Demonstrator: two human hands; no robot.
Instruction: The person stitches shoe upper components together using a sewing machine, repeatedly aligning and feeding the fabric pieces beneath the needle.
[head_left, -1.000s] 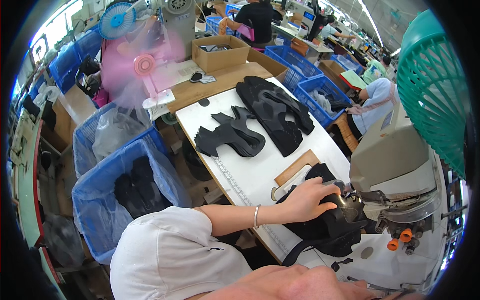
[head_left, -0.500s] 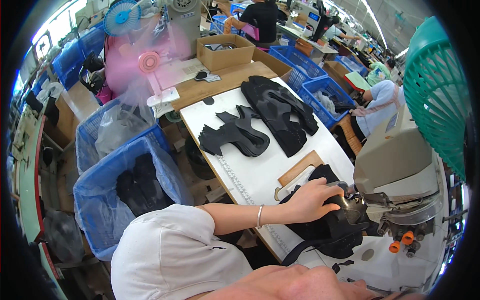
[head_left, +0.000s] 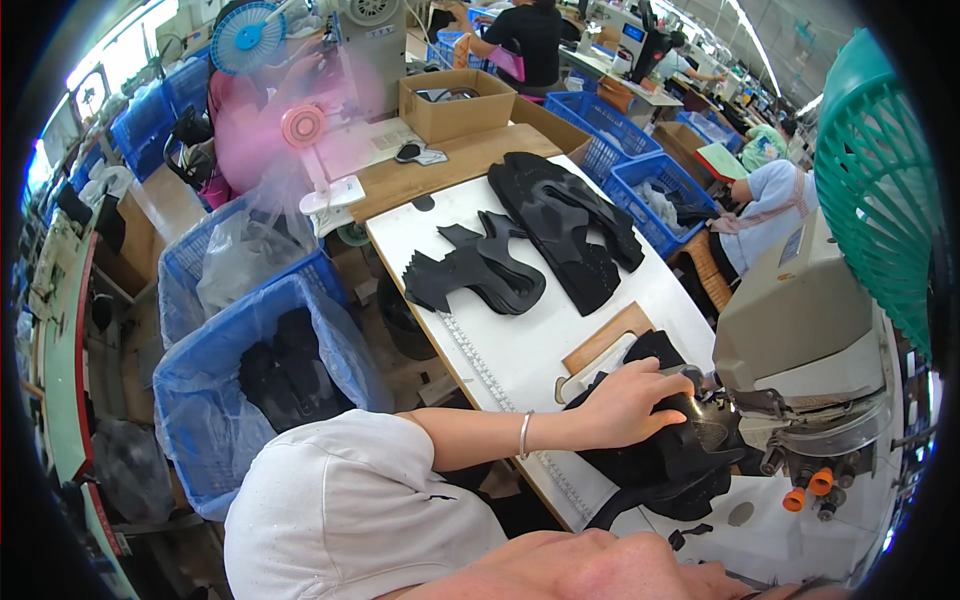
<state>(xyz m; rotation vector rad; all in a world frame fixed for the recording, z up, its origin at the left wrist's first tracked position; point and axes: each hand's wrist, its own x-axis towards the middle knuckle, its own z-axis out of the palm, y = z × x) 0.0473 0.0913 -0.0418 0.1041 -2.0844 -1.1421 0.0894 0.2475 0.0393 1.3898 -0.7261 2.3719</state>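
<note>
The left fingers (head_left: 662,388) bend over curved, matte black pieces (head_left: 655,465); whether open or gripping, I cannot tell.

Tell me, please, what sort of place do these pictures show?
Probably a sewing workshop. A beige machine resembling a sewing machine stands beside the person's left hand, stacked black cut pieces lie on the white table, and a co-worker in black is farther back.

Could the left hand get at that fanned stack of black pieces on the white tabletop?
Probably yes: mainly white tabletop separates the left hand from the fanned stack, with a flat-looking wooden piece near the way. It would have to leave the black material beneath it.
</note>
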